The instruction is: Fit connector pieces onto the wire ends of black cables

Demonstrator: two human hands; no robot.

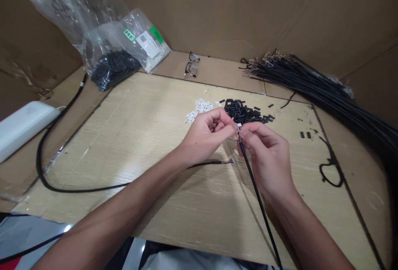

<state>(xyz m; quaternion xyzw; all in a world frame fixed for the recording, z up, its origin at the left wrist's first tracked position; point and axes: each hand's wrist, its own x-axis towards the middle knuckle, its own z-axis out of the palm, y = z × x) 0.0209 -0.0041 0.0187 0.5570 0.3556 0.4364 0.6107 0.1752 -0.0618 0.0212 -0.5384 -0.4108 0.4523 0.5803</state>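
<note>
Here, at frame centre, fingers of the left hand (207, 133) pinch a small white connector (239, 125) at the tip of the black cable (255, 189), which the right hand (264, 156) clamps just below, its axis running lower right.

Warm, soft light fell from above, even across the middle. Glare flashed off the plastic bag (77, 17) at upper left. The left hand (207, 131) and right hand (264, 156) were crisp at centre, and the black cable (259, 203) threw a thin, faint shadow on the board (139, 129). Right edge and corners sat dark; straight lines bowed outward there.
</note>
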